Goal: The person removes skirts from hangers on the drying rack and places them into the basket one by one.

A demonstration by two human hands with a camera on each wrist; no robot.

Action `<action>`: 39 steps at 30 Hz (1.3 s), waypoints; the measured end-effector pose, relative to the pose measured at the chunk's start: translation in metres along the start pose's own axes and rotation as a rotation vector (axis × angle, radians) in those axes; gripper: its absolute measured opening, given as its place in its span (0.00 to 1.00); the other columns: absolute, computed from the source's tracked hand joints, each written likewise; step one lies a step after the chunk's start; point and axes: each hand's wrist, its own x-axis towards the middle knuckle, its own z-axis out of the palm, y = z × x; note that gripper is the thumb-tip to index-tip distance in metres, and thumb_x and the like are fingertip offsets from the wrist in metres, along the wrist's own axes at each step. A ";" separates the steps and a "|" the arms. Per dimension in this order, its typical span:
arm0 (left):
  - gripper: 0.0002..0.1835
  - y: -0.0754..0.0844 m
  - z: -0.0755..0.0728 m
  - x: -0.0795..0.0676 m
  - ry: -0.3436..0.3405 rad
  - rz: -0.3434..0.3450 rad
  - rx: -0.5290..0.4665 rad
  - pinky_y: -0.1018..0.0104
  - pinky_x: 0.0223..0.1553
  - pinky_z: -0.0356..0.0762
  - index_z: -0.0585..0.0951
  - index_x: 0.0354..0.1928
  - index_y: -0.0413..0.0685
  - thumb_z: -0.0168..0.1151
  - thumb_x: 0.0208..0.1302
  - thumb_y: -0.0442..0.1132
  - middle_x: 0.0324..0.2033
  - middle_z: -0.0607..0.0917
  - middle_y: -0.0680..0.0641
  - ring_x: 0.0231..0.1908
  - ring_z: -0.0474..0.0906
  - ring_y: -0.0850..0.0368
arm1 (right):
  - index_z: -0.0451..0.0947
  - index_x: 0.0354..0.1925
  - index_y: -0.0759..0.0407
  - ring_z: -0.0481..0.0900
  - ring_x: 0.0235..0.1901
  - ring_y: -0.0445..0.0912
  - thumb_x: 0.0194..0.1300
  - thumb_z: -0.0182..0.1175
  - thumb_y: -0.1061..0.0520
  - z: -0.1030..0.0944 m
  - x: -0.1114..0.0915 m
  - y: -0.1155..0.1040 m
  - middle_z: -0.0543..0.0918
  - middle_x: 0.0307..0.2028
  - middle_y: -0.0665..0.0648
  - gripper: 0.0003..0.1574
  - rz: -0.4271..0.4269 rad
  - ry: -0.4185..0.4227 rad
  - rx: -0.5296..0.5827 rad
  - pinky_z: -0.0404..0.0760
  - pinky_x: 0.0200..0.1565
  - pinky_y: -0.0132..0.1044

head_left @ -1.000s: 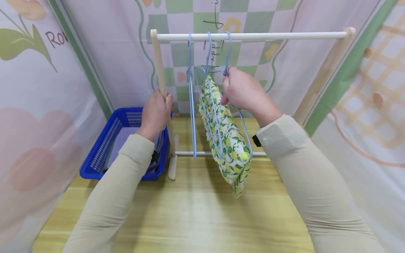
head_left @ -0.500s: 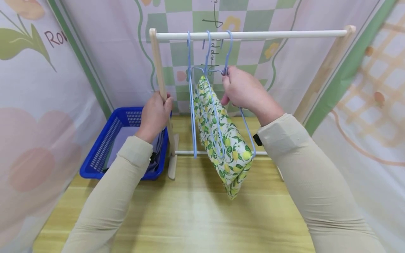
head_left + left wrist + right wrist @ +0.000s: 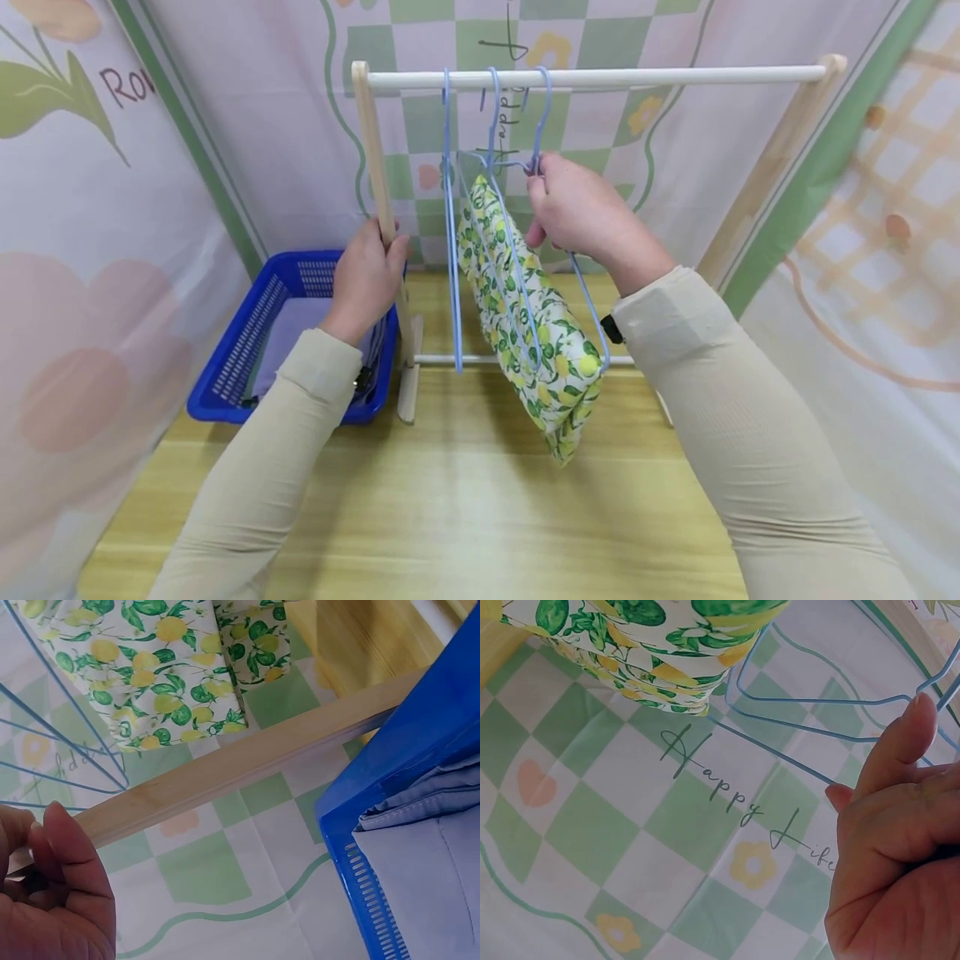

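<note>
Behind right hand [image 3: 581, 204], blue hanger [image 3: 537, 140] partly hidden; left hand [image 3: 367, 279] grips wooden post [image 3: 375, 150].

I hold both arms [image 3: 757, 450] stretched forward. My left grip [image 3: 369, 273] is curled; my right grip [image 3: 588, 207] pinches, slightly higher up.

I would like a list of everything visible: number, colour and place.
table: 1, yellowish, below
rack: 1, wood and white, on table
hangers: 3, blue, on rack
lemon cloth: 1, white, yellow, green, among hangers
basket: 1, blue, left of rack
folded cloth: count unclear, mostly lavender, in basket
fabric walls: 3, pale, around
sleeves: 2, beige, on arms
wrist gear: 2, black, at cuffs
left hand: 1, bare, gripping rack upright
right hand: 1, bare, pinching rightmost hanger
</note>
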 end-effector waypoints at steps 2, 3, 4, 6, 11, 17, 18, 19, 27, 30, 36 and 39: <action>0.18 0.000 0.000 0.000 -0.005 -0.006 0.008 0.48 0.39 0.81 0.75 0.59 0.40 0.48 0.83 0.47 0.43 0.86 0.39 0.38 0.83 0.42 | 0.58 0.76 0.57 0.80 0.30 0.52 0.84 0.27 0.44 0.000 0.000 0.000 0.90 0.34 0.53 0.33 -0.003 0.001 -0.004 0.74 0.34 0.44; 0.18 0.001 0.000 0.000 -0.009 -0.010 0.013 0.48 0.39 0.81 0.75 0.58 0.39 0.48 0.84 0.47 0.43 0.86 0.39 0.37 0.83 0.43 | 0.58 0.76 0.57 0.80 0.30 0.52 0.84 0.27 0.45 0.000 0.000 0.000 0.90 0.34 0.53 0.33 -0.003 0.001 -0.006 0.74 0.35 0.44; 0.18 0.001 0.000 0.000 -0.015 -0.015 0.014 0.49 0.37 0.81 0.75 0.58 0.39 0.47 0.84 0.47 0.43 0.85 0.39 0.36 0.83 0.43 | 0.58 0.76 0.57 0.80 0.30 0.52 0.85 0.27 0.44 0.000 0.000 0.000 0.90 0.34 0.53 0.33 -0.004 0.002 -0.006 0.74 0.35 0.44; 0.18 0.002 0.000 0.000 -0.024 -0.021 0.022 0.50 0.36 0.81 0.75 0.58 0.39 0.46 0.84 0.47 0.42 0.85 0.40 0.35 0.82 0.44 | 0.58 0.76 0.57 0.80 0.30 0.52 0.85 0.27 0.45 0.000 0.000 0.000 0.89 0.33 0.54 0.33 -0.007 0.005 -0.008 0.73 0.36 0.44; 0.19 0.003 0.001 0.000 -0.044 -0.034 0.038 0.52 0.32 0.81 0.74 0.59 0.40 0.45 0.85 0.48 0.39 0.84 0.41 0.32 0.81 0.45 | 0.59 0.75 0.57 0.80 0.30 0.53 0.85 0.27 0.45 0.000 -0.001 0.000 0.89 0.32 0.54 0.33 -0.007 0.012 -0.012 0.74 0.37 0.45; 0.19 0.004 0.003 0.000 -0.045 -0.026 0.074 0.53 0.28 0.79 0.74 0.58 0.39 0.44 0.85 0.48 0.33 0.80 0.42 0.27 0.78 0.46 | 0.59 0.75 0.57 0.79 0.33 0.54 0.85 0.27 0.45 0.000 -0.001 0.001 0.88 0.32 0.54 0.33 -0.005 0.022 -0.025 0.74 0.38 0.45; 0.19 0.005 0.003 0.000 -0.042 -0.023 0.081 0.53 0.28 0.79 0.74 0.57 0.39 0.44 0.85 0.48 0.33 0.80 0.42 0.27 0.78 0.46 | 0.59 0.75 0.57 0.79 0.33 0.54 0.85 0.27 0.45 0.000 -0.001 0.001 0.88 0.31 0.54 0.33 -0.004 0.023 -0.027 0.74 0.38 0.46; 0.19 0.005 0.003 -0.001 -0.039 -0.018 0.089 0.53 0.28 0.78 0.75 0.58 0.39 0.45 0.84 0.48 0.32 0.80 0.42 0.27 0.78 0.45 | 0.59 0.75 0.57 0.79 0.32 0.54 0.85 0.27 0.45 0.000 -0.001 0.001 0.87 0.31 0.54 0.33 -0.004 0.024 -0.027 0.74 0.38 0.46; 0.19 0.006 0.004 -0.002 -0.036 -0.014 0.110 0.52 0.29 0.79 0.75 0.58 0.39 0.44 0.84 0.48 0.34 0.81 0.41 0.28 0.79 0.45 | 0.59 0.75 0.58 0.82 0.31 0.53 0.85 0.26 0.45 0.002 0.000 0.003 0.84 0.29 0.56 0.33 -0.008 0.033 -0.029 0.75 0.38 0.46; 0.20 0.006 0.004 -0.001 -0.038 -0.019 0.111 0.52 0.30 0.79 0.74 0.58 0.39 0.44 0.85 0.48 0.35 0.81 0.41 0.28 0.79 0.45 | 0.60 0.75 0.58 0.81 0.30 0.53 0.84 0.26 0.45 0.002 0.000 0.003 0.83 0.29 0.56 0.33 -0.013 0.035 -0.028 0.74 0.37 0.46; 0.20 0.007 0.005 -0.001 -0.032 -0.023 0.133 0.51 0.31 0.80 0.74 0.60 0.38 0.45 0.84 0.48 0.35 0.81 0.41 0.29 0.80 0.44 | 0.60 0.74 0.58 0.81 0.30 0.53 0.84 0.26 0.46 0.002 0.000 0.003 0.83 0.29 0.56 0.33 -0.015 0.038 -0.031 0.74 0.37 0.46; 0.20 0.007 0.004 -0.001 -0.035 -0.030 0.136 0.51 0.31 0.80 0.74 0.60 0.38 0.45 0.84 0.48 0.35 0.81 0.41 0.29 0.80 0.44 | 0.60 0.74 0.59 0.80 0.30 0.53 0.84 0.26 0.46 0.002 0.000 0.002 0.83 0.28 0.56 0.33 -0.017 0.039 -0.034 0.74 0.37 0.46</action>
